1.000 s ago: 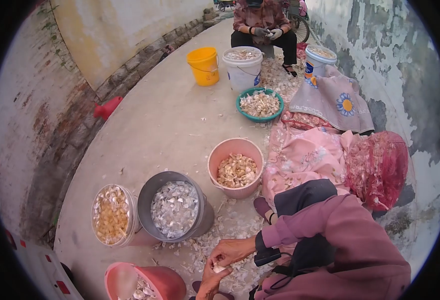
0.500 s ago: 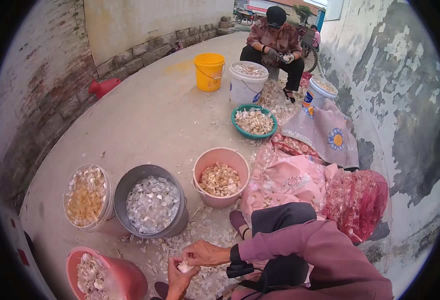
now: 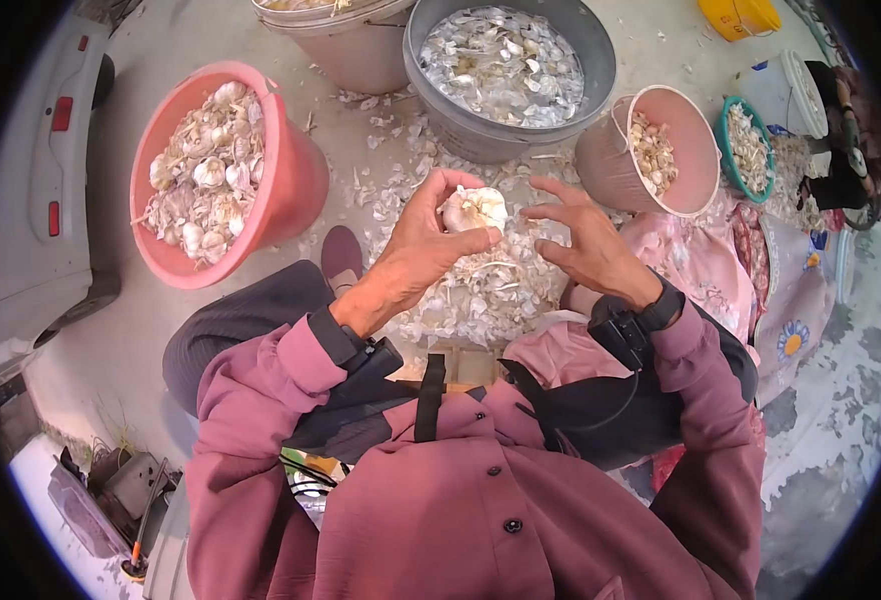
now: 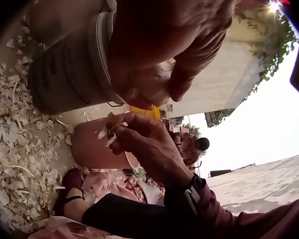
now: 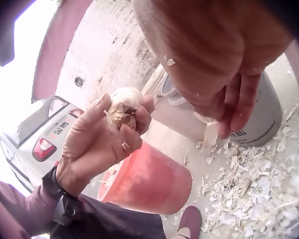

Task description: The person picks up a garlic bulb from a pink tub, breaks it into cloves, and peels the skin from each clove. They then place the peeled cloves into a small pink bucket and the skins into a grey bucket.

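My left hand [image 3: 411, 250] grips a garlic bulb [image 3: 476, 211] between thumb and fingers, above the scattered garlic skins [image 3: 486, 295]. In the right wrist view the bulb [image 5: 124, 104] shows torn, loose skin on the side facing my right hand. My right hand [image 3: 599, 245] is beside the bulb and apart from it, its fingers loosely bent and thumb spread from the forefinger. Thin skin flakes [image 4: 105, 135] show at its fingertips in the left wrist view. Another flake [image 5: 170, 60] hangs in the air in the right wrist view.
A pink-red bucket [image 3: 296, 180] of garlic bulbs stands on the left. Ahead, a grey bucket [image 3: 481, 140] holds pale pieces in water; a pink bucket [image 3: 601, 160] of cloves is to its right. A green basin [image 3: 729, 160] and a seated person [image 4: 189, 149] are farther off.
The head view has tipped down toward my lap. My hands, earlier together at the bulb, are now apart; the right has drawn away to the right while the left keeps the bulb.
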The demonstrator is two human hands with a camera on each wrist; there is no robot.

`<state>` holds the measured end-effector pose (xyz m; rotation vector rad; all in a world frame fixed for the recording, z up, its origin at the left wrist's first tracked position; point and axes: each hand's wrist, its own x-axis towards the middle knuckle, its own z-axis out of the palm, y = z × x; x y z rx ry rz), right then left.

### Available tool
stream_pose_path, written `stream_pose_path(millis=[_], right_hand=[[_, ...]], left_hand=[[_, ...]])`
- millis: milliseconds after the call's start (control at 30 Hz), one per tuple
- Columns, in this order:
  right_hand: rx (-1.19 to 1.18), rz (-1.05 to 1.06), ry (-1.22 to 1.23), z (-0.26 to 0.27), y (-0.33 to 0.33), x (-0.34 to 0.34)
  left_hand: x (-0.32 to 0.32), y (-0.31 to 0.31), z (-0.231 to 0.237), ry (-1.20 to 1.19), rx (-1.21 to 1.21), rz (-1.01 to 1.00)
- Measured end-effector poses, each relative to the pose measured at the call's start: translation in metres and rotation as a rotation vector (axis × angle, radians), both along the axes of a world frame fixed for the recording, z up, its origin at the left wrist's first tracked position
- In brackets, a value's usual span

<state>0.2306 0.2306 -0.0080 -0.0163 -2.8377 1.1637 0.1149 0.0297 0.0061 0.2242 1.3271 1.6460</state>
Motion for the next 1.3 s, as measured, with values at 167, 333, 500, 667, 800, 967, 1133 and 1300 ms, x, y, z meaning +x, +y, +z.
stream_pose_path(millis=[167,333,500,667,800,967,1133,1300], right_hand=[[-0.482,-0.181,-0.096,0.041,-0.029,-0.014],[-0.319,-0.008,-0.075,0.038,-0.042,-0.016],[-0.416,-0.018,-0.176,0.042,-0.037,-0.017],[-0.340,0.038,-0.228,0.044,-0.040,-0.015],[-0.423,0.048,-0.278,0.045,-0.039,-0.016],[-0.198,0.106,-0.099,0.038,-0.049,-0.010],[-0.124,0.013,-0.054,0.030,-0.054,-0.006],[-0.671,-0.317,-0.375,0.021,-0.053,-0.008]], left_hand=[[0.000,0.000,0.007,0.064,-0.089,-0.184],[0.013,0.006,-0.012,0.487,-0.160,-0.226],[0.014,0.004,-0.010,0.474,-0.205,-0.303],[0.015,0.001,-0.016,0.441,-0.196,-0.348],[0.013,0.002,-0.009,0.446,-0.160,-0.415],[0.016,0.000,-0.014,0.554,-0.243,-0.434],[0.018,0.003,-0.009,0.595,-0.264,-0.446],[0.017,0.003,-0.010,0.592,-0.277,-0.377]])
